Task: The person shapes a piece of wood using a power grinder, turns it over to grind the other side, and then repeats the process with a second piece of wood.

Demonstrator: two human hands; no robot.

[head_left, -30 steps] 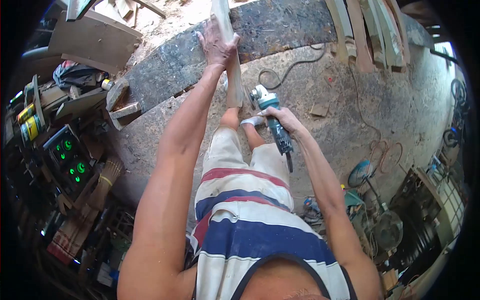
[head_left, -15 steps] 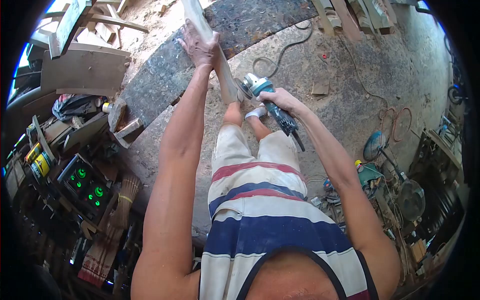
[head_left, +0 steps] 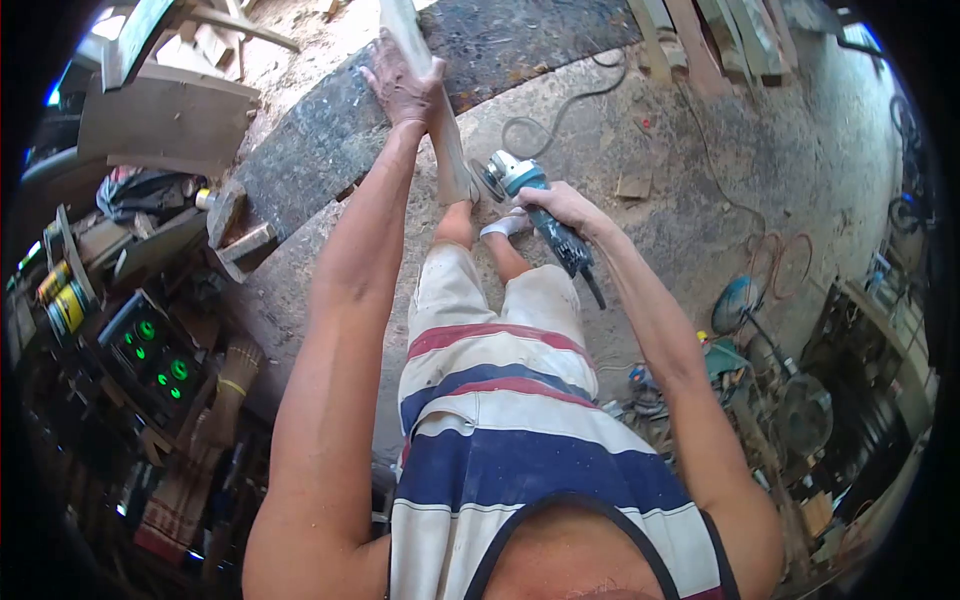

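Dusty concrete floor (head_left: 690, 140) spreads under a standing person in a cluttered workshop, seen from above. Left hand (head_left: 403, 88) is clenched around the upper part of a long pale wooden piece (head_left: 443, 150), which stands nearly upright, its lower end down by the person's feet and its top running out of the picture. Right hand (head_left: 560, 207) is wrapped around the dark body of a teal angle grinder (head_left: 530, 200), whose round disc end sits just beside the lower part of the wood; whether it touches cannot be told. The wood looks stiff, light enough for one hand, with a smooth curved face that could slip when dusty, so a grip high up, well away from the disc, seems the safe hold. The grinder looks heavy at the head, hard plastic and metal, best taken along its ribbed barrel, and its black cable (head_left: 560, 110) loops across the floor behind. A dark mottled slab (head_left: 330, 140) lies beyond the left hand, with rough planks (head_left: 700, 40) leaning at the far edge. To the left are spray cans (head_left: 62, 300), a box with green lights (head_left: 150, 350) and a broom (head_left: 225, 400); a fan (head_left: 735, 300) stands at the right.
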